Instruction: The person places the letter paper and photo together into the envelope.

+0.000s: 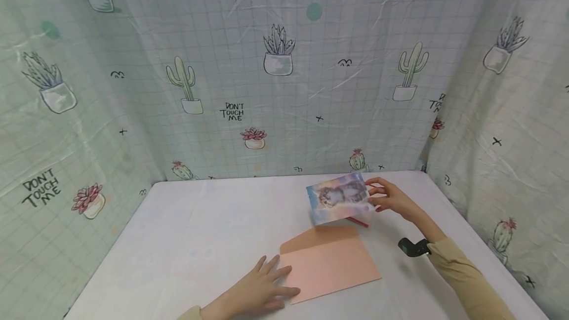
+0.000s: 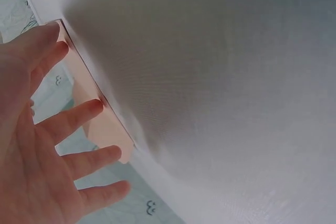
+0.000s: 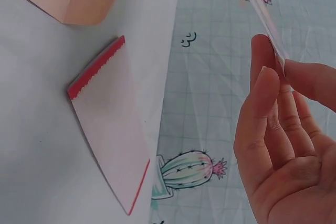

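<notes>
Pinching kitten-pic card [image 1: 339, 198] by its R edge w/ R hand [image 1: 394, 200], up off wht table [image 1: 178, 241], hiding most of red-edged pad [image 3: 113, 124] in head view; touching L edge of peach envelope [image 1: 331, 266] (flat, flap open, nr card) w/ spread-fingered L hand [image 1: 259, 288], w/ hands well apart

"DON'T TOUCH ME" [image 1: 232, 112] repeats across the cactus-print backdrop [image 1: 222, 28].

Env [image 1: 331, 264]: smooth, matt ppr.
</notes>
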A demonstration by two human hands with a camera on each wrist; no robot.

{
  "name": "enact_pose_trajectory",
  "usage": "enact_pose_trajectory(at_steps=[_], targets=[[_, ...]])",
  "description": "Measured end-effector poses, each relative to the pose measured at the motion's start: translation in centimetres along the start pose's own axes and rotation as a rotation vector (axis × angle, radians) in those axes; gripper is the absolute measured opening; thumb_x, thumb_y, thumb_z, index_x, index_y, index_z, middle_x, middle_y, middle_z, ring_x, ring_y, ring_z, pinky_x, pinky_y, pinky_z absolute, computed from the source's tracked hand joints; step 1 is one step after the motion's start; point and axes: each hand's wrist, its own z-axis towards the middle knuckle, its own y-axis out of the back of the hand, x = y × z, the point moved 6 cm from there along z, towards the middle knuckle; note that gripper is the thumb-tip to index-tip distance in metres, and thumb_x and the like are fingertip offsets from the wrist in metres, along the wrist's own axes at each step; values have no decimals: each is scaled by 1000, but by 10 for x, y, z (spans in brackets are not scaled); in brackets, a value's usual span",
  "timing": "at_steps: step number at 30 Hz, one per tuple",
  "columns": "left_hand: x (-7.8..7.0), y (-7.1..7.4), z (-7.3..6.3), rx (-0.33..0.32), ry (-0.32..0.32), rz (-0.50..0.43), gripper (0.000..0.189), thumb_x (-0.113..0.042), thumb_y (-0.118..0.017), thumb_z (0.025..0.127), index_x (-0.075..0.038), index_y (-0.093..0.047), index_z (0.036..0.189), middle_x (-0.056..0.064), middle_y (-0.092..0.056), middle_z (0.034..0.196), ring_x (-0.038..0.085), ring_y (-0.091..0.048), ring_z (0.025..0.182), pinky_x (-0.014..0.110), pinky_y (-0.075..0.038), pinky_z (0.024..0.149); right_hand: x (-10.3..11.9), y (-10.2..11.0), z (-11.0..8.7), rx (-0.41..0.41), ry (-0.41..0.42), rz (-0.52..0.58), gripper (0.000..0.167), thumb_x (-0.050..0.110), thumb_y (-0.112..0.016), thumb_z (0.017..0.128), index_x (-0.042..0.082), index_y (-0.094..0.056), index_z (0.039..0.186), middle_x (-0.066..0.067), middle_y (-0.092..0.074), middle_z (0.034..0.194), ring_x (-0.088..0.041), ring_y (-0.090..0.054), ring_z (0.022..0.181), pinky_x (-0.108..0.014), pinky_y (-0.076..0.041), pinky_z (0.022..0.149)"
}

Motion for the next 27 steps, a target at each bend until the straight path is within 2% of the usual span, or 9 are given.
enact_pose_trajectory(at_steps=[9, 18, 27], targets=[[0, -2, -2, 41, 5, -15, 38, -48, -42, 89, -42, -46, 126, 6, -48, 133, 41, -44, 119, 55, -44, 83, -6, 6, -16, 11, 9, -40, 49, 16, -56, 87, -1, -37, 129, -27, -49, 110, -12, -59, 77, -38, -53, 68], [0, -5, -3, 92, 11, -66, 40, -51, -43, 86, -44, -44, 126, 6, -46, 135, 42, -42, 121, 57, -42, 85, -24, 9, -23, -2, -15, -78, 40, 17, -58, 86, -5, -47, 118, -28, -51, 112, -8, -59, 82, -31, -52, 67], [-3, -4, -4, 119, -12, -103, 40, -54, -37, 87, -46, -44, 125, 9, -43, 137, 43, -40, 122, 58, -41, 86, -38, 15, -22, -66, -12, -142, 40, 19, -58, 86, -4, -49, 118, -27, -53, 111, -5, -59, 82, -29, -52, 65]])
